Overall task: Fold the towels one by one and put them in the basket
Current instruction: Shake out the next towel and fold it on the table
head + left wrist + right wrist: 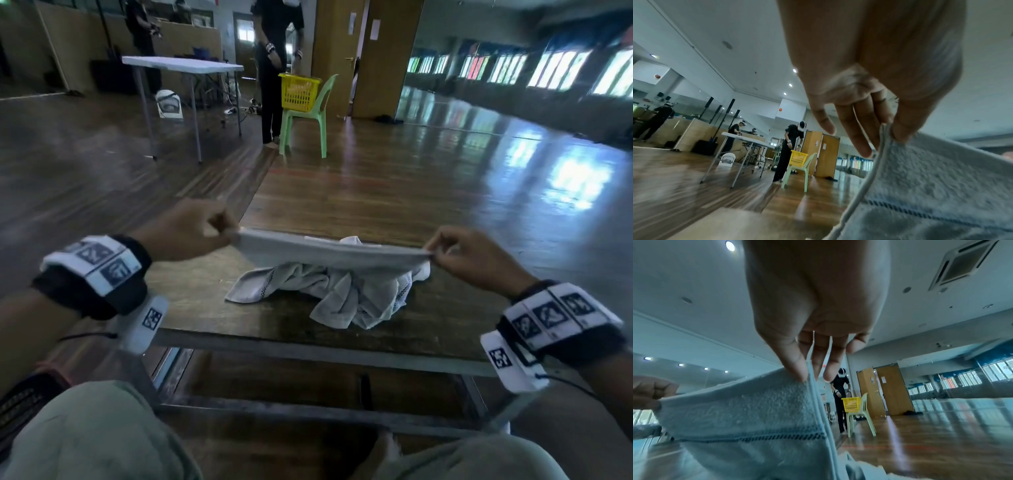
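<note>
A pale grey towel (329, 255) hangs stretched between my two hands above a low wooden table (212, 315). My left hand (224, 231) pinches its left corner, thumb against fingers, as the left wrist view shows (888, 129). My right hand (432, 251) pinches the right corner (807, 374), where two layers of towel edge meet. The towel (748, 415) has a dark dotted stripe. Below it lies a crumpled heap of more towels (342, 298) on the table. A yellow basket (298, 92) stands far off on a green chair (308, 120).
A person in black (274, 68) stands by the yellow basket. A white folding table (181, 65) stands at the back left. Polished wooden floor (445, 164) stretches beyond my table. My knees (89, 435) are at its near metal frame.
</note>
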### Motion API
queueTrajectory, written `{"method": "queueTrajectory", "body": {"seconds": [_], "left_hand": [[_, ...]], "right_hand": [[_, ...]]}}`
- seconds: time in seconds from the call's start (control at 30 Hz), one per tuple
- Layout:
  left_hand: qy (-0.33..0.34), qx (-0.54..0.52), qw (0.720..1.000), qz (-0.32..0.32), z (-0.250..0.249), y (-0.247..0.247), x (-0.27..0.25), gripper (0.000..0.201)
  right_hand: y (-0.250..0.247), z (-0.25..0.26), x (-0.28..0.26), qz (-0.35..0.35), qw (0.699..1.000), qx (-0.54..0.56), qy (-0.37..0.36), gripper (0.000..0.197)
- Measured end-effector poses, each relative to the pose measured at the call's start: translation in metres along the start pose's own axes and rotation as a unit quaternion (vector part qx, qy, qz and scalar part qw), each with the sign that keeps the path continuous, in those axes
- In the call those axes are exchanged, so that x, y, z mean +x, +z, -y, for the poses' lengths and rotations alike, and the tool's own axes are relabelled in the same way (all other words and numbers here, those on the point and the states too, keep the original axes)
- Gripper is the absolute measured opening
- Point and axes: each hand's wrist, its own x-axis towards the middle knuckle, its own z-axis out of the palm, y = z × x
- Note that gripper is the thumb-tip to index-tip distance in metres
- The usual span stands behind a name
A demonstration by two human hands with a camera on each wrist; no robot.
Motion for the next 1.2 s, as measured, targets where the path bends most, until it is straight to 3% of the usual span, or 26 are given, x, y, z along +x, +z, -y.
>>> {"method": "queueTrajectory", "body": {"seconds": [0.1, 0.2, 0.4, 0.57, 0.67, 0.8, 0.93, 1.07, 1.2], "left_hand": [[-0.015, -0.021, 0.994, 0.104, 0.014, 0.031, -0.026, 0.008], [-0.061, -0.019, 0.978, 0.197, 0.028, 0.058, -0.046, 0.006], [-0.096, -0.056, 0.96, 0.255, 0.045, 0.091, -0.063, 0.006], [-0.104, -0.053, 0.968, 0.224, 0.058, 0.111, -0.058, 0.005], [-0.135, 0.002, 0.972, 0.194, 0.07, 0.125, -0.047, 0.016], [-0.126, 0.066, 0.98, 0.142, 0.091, 0.139, -0.029, 0.003], [-0.12, 0.073, 0.987, 0.075, 0.104, 0.145, -0.001, 0.004], [-0.128, 0.036, 0.988, 0.076, 0.121, 0.153, 0.026, 0.007], [-0.148, -0.016, 0.985, 0.088, 0.133, 0.161, 0.044, 0.007]], "right_hand": [[0.027, -0.005, -0.023, 0.086, 0.996, -0.017, 0.01, 0.03], [0.055, -0.009, -0.041, 0.146, 0.989, -0.022, 0.017, 0.03], [0.095, -0.014, -0.054, 0.22, 0.974, -0.03, 0.053, 0.024], [0.118, -0.031, -0.044, 0.225, 0.971, -0.006, 0.084, 0.015], [0.128, -0.036, -0.03, 0.227, 0.968, -0.006, 0.108, 0.01], [0.141, -0.044, -0.008, 0.205, 0.97, -0.011, 0.129, 0.008], [0.155, -0.056, 0.017, 0.157, 0.976, -0.016, 0.148, 0.005], [0.164, -0.065, 0.044, 0.094, 0.984, -0.041, 0.145, 0.011], [0.178, -0.075, 0.061, 0.1, 0.987, -0.07, 0.101, 0.018]]}}
